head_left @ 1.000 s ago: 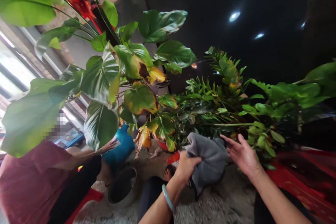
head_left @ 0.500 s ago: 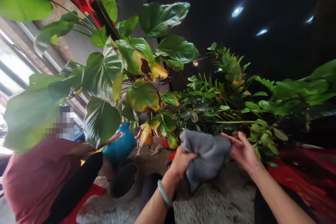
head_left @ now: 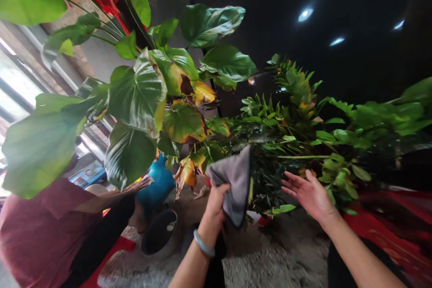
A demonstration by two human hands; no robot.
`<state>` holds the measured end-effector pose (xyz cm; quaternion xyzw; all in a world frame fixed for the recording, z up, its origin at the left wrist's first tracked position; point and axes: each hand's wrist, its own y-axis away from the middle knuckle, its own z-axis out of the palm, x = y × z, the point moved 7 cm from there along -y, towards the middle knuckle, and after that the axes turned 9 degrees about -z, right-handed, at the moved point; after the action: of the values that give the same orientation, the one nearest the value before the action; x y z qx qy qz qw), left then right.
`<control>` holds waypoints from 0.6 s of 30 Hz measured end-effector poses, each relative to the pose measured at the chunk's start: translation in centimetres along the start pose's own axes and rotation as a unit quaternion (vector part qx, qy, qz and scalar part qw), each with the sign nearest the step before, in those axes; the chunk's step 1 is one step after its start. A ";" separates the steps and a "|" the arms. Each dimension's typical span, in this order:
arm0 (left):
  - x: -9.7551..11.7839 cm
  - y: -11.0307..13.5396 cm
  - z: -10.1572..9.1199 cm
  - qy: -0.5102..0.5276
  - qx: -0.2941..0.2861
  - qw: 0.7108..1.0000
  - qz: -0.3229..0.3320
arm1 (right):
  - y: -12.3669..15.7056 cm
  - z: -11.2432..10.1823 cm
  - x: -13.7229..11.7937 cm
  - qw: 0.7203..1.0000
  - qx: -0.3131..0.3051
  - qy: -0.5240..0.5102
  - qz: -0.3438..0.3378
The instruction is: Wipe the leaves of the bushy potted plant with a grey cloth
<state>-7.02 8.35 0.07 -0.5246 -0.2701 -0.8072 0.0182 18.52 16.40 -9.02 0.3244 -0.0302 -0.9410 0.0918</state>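
Gray cloth (head_left: 232, 184) is hanging near scene centre, bunched in your left hand (head_left: 216, 202). Left fingers are clenching it along its lower left side; a pale bangle (head_left: 204, 244) is circling that wrist. Your right hand (head_left: 310, 195) is hovering to the right, well apart from the cloth, fingers released and spread, palm showing, near the low green foliage (head_left: 340, 175). Big-leaved plant (head_left: 137, 94) is filling the left and far side; several lower leaves are yellowing and browning just beyond the cloth. Dark panel (head_left: 256, 13) is standing far behind, showing bright spots. Left of your left arm, a dark bucket (head_left: 157, 236) is sitting on the rough floor (head_left: 270, 267). Farther left, a co-worker (head_left: 43, 229) in a dark red top is sitting near a teal object (head_left: 157, 184), type unclear.
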 end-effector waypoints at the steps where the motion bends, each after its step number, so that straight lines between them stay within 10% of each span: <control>1: -2.3 0.2 -0.2 -0.024 -0.035 0.998 -0.046 | 0.0 -0.1 0.0 1.000 -0.001 0.004 0.005; 4: -4.8 1.8 -0.7 -0.056 -0.108 0.990 -0.078 | 0.1 -0.3 -0.1 1.000 0.006 0.008 0.009; 12: 7.4 -0.5 0.7 0.111 0.025 0.984 0.139 | 0.4 0.3 -0.1 0.999 0.053 0.010 -0.003; 18: -4.5 -0.6 -2.9 -0.007 0.045 0.997 -0.062 | 0.3 -0.5 -0.4 0.999 0.049 0.024 -0.005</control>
<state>-7.63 6.42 -4.92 -0.5113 -0.3381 -0.7901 -0.0102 19.17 16.20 -9.20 0.3510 -0.0723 -0.9308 0.0717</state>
